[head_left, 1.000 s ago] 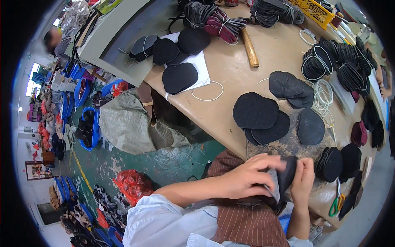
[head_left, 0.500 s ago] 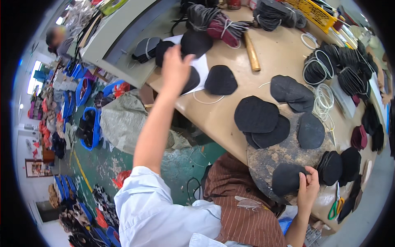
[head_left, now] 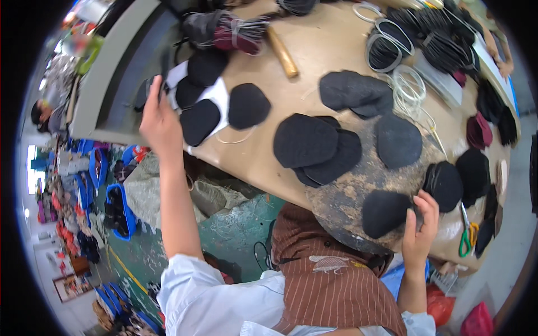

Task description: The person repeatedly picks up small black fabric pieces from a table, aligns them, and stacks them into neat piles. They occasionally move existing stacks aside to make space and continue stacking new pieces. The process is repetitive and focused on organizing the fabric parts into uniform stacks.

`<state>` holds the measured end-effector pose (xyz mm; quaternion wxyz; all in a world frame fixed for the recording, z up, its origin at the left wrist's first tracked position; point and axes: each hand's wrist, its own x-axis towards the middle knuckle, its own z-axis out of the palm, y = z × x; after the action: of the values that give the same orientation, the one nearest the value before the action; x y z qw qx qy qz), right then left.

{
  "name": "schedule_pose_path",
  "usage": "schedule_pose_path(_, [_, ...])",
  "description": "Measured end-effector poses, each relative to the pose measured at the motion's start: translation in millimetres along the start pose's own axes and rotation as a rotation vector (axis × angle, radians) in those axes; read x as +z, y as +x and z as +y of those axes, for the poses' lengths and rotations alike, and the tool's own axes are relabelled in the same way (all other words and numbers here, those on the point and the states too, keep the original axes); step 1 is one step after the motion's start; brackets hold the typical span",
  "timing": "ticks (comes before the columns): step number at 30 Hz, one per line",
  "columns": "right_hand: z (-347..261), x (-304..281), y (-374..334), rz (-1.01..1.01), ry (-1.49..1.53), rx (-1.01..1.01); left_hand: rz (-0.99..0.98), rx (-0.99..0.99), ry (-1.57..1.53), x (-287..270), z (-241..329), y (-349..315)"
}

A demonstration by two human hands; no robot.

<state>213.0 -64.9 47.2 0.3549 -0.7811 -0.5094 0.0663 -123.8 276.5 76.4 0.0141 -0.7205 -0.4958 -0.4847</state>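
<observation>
My left hand (head_left: 161, 126) is raised at the opening of a grey box-like housing, its fingertips at a small dark bundle (head_left: 141, 96). Blur hides whether the fingers grip it. At the right, my right hand (head_left: 421, 227) has thumb and fingers apart, beside the right edge of a flat black rounded piece (head_left: 385, 214) on a worn dark board (head_left: 342, 204). Its fingertips are close to a stack of black pieces (head_left: 444, 187). A pile of similar black pieces (head_left: 305, 141) and a single dark piece (head_left: 399, 141) lie farther up the board.
More black pieces (head_left: 200, 122) lie on white paper by the grey housing (head_left: 89, 106). A wooden handle (head_left: 283, 53), white cord (head_left: 409, 87) and tied black bundles (head_left: 386, 47) are farther back. Scissors (head_left: 466, 238) lie at the right. A person (head_left: 43, 112) is at the far left.
My left hand has moved from the black pieces on the paper to the dark bundle at the grey housing. My right fingers have come off the black piece and spread. The view has shifted.
</observation>
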Motion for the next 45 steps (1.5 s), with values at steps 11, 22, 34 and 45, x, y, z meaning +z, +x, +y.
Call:
schedule_pose_path(11, [3.5,-34.7,-11.3,-0.408,0.744,0.563,-0.886,0.634,-0.678,-4.3,212.6,-192.5])
schedule_pose_path(22, [20.7,-40.0,4.0,-0.397,0.782,0.571,-1.279,0.816,-0.264,1.6,183.8,-160.0])
schedule_pose_path(34, [8.1,-9.0,32.0,-0.653,0.701,0.568,-1.039,0.344,-0.489,-27.0,177.5,-221.2])
schedule_pose_path(45, [4.0,1.2,32.2,-0.611,0.563,0.608,-1.005,0.303,-0.454,-23.5,178.2,-228.4])
